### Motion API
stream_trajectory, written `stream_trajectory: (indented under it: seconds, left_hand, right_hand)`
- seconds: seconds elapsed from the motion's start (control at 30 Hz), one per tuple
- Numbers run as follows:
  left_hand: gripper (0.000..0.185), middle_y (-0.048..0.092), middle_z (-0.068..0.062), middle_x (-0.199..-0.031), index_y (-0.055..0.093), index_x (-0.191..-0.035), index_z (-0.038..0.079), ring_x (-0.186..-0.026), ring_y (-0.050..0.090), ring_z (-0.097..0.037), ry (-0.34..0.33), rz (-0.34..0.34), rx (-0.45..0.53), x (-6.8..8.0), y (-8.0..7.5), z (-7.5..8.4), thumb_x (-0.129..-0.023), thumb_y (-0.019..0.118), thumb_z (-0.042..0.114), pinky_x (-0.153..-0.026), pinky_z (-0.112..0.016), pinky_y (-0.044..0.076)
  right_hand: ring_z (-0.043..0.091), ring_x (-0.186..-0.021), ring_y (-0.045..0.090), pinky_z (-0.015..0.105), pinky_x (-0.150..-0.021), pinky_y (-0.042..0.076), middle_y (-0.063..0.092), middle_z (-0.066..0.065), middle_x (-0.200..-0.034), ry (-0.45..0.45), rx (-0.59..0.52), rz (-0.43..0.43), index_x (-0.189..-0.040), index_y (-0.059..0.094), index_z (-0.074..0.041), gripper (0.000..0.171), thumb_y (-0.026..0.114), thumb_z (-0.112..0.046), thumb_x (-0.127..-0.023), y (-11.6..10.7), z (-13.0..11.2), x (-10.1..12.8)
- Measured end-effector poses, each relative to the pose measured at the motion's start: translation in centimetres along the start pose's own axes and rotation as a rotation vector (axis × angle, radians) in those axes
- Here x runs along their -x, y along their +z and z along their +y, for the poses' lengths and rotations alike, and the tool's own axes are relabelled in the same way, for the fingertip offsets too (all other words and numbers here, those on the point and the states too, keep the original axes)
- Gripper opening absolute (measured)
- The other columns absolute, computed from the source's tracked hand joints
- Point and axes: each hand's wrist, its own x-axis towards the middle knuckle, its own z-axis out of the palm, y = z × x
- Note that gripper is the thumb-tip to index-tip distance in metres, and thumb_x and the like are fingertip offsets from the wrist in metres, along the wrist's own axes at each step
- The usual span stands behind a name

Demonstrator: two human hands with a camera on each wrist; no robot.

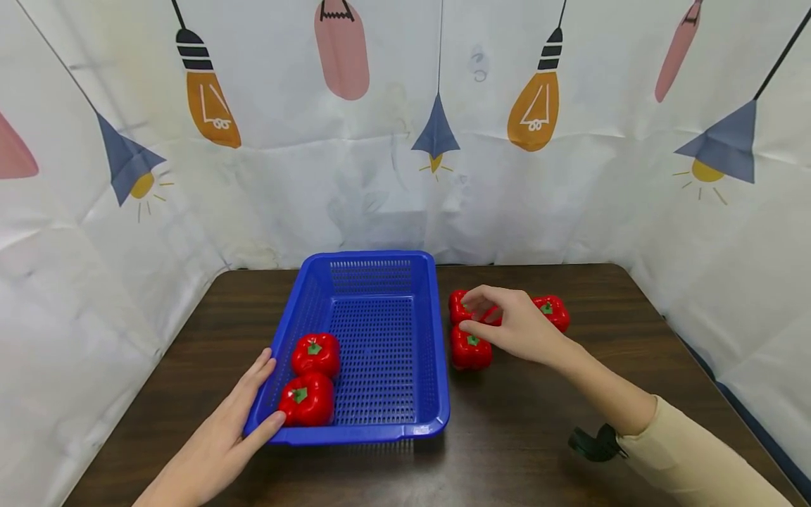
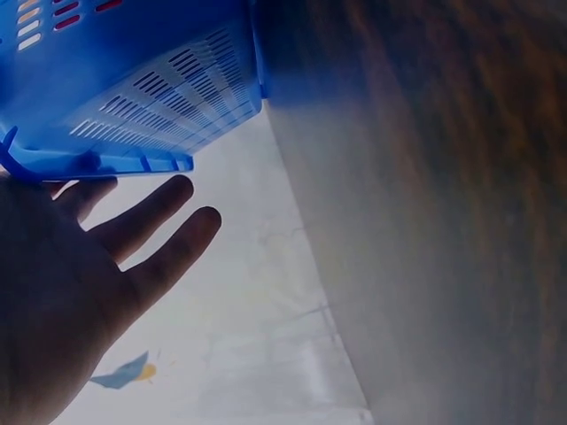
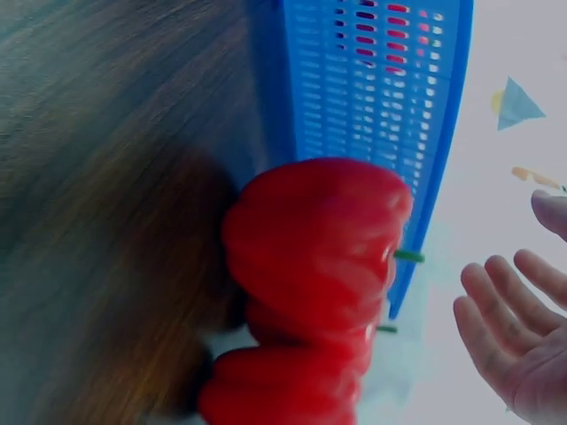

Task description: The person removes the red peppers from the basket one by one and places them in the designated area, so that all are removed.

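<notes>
Two red peppers, one (image 1: 315,354) behind the other (image 1: 307,400), are already laid in the near left corner of the blue basket (image 1: 379,431), which is set on a dark wooden table (image 1: 538,436). Three more are seen on the table just right of the basket: a near pepper (image 1: 470,350), a far-left pepper (image 1: 457,306) partly hidden by the fingers, and a far-right pepper (image 1: 554,311).

The step in hand is judged to be the picking up of the next pepper from this group. The right hand (image 1: 514,325) is held over the group with its fingers loosely curled downward; in the right-wrist view the fingers (image 3: 505,332) are seen spread and apart from the peppers, so nothing is gripped yet. The left hand (image 1: 229,429) is laid flat against the near left corner of the basket, fingers straight, thumb at the front rim, so that the basket is steadied; the straight fingers (image 2: 151,230) are seen under the basket's edge in the left-wrist view.

For the next move, the right hand would need to be lowered and closed round one pepper, probably one under the fingertips, without the neighbours being knocked. The pepper would then have to be lifted over the basket's right wall and set down on the bare mesh floor.
</notes>
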Motion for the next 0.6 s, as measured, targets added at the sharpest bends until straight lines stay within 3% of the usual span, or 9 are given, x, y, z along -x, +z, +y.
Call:
stream_trajectory:
  seconds: [0.3, 0.6]
  left_hand:
    - [0.079, 0.017, -0.005, -0.170, 0.024, -0.165, 0.017, -0.150, 0.028, -0.038, 0.005, 0.005, 0.003, 0.0, 0.1, 0.0, -0.100, 0.067, 0.032, -0.102, 0.000, 0.015]
    - [0.078, 0.017, -0.005, -0.170, 0.024, -0.165, 0.016, -0.151, 0.026, -0.033, 0.023, 0.016, 0.011, 0.2, 0.1, 0.0, -0.101, 0.067, 0.030, -0.104, -0.001, 0.015]
  right_hand:
    - [0.009, -0.092, 0.067, 0.036, -0.076, 0.060, 0.071, -0.010, -0.101, -0.050, -0.078, -0.109, -0.115, 0.069, -0.015, 0.024, 0.078, -0.021, -0.093, 1.9, -1.5, -2.7]
    - [0.020, -0.098, 0.067, 0.028, -0.075, 0.058, 0.068, -0.006, -0.113, -0.083, -0.064, -0.175, -0.122, 0.066, -0.013, 0.033, 0.079, -0.023, -0.093, 4.2, -3.2, -4.9]
